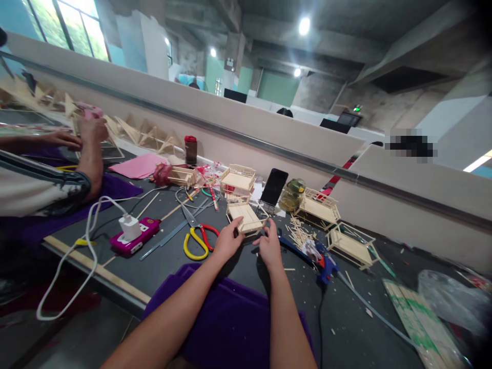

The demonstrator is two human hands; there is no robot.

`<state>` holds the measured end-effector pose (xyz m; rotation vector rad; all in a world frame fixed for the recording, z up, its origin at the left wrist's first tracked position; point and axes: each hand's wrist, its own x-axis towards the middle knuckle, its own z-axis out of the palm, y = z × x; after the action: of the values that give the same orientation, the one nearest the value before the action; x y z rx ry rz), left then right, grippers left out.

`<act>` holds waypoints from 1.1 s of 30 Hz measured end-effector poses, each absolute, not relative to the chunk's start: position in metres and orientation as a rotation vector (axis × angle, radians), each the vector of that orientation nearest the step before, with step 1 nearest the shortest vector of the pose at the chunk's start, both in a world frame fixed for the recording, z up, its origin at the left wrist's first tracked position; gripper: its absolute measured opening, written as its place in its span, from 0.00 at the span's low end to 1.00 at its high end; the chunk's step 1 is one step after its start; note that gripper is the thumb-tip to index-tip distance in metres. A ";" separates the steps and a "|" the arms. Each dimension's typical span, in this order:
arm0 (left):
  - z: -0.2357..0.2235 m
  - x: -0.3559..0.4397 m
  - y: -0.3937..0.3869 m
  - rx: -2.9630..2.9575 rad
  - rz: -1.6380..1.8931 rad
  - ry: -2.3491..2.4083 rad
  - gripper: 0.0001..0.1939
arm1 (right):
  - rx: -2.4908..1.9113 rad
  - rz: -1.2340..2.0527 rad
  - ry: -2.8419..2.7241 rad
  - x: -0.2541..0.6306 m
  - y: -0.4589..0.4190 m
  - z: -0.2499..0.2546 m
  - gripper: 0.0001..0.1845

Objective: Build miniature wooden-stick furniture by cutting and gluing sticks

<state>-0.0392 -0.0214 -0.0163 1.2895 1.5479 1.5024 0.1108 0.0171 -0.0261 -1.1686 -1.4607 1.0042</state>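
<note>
A small wooden stick model shaped like a bed (244, 215), with a flat slatted deck and thin rails, is on the dark table in front of me. My left hand (229, 241) grips its near left edge, the thumb on the deck and the other fingers partly hidden. At its near right corner, my right hand (269, 248) has its fingers bent around the rail end; the exact contact is hard to see. Scissors (196, 238) with one yellow and one red handle lie left of my hands. To the right rests a blue glue gun (326, 266).
Similar wooden models (351, 246) stand right and behind. Loose sticks (300, 233), a propped phone (274, 185), a jar (292, 193) and a pink power strip (135, 236) with a white cable surround the work area. A co-worker's hands (92, 128) are at left. Purple cloth (230, 318) covers the near edge.
</note>
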 end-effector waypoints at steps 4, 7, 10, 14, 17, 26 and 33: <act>-0.005 -0.043 -0.022 1.169 1.620 1.404 0.22 | -1.025 1.053 -1.386 0.110 0.012 -0.009 0.39; 0.006 -0.048 -0.025 1.059 1.706 1.300 0.25 | -0.961 1.025 -1.359 0.112 0.009 0.003 0.33; 0.013 -0.050 -0.027 0.965 1.756 1.224 0.26 | -1.029 0.877 -1.383 0.115 0.007 0.007 0.22; 0.017 -0.050 -0.028 0.887 1.781 1.167 0.26 | -1.204 0.667 -1.497 0.116 0.004 0.009 0.18; 0.018 -0.048 -0.029 0.868 1.772 1.149 0.26 | -1.292 0.595 -1.563 0.111 0.001 0.013 0.20; 0.020 -0.046 -0.031 0.861 1.738 1.151 0.26 | -1.366 0.486 -1.561 0.110 0.000 0.020 0.17; 0.019 -0.044 -0.031 0.910 1.729 1.155 0.24 | -1.375 0.495 -1.578 0.109 0.002 0.016 0.17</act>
<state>-0.0436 -0.0314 0.0188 0.9099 1.1548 1.7288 0.1094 0.0020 0.0162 -1.3748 -1.5783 0.4951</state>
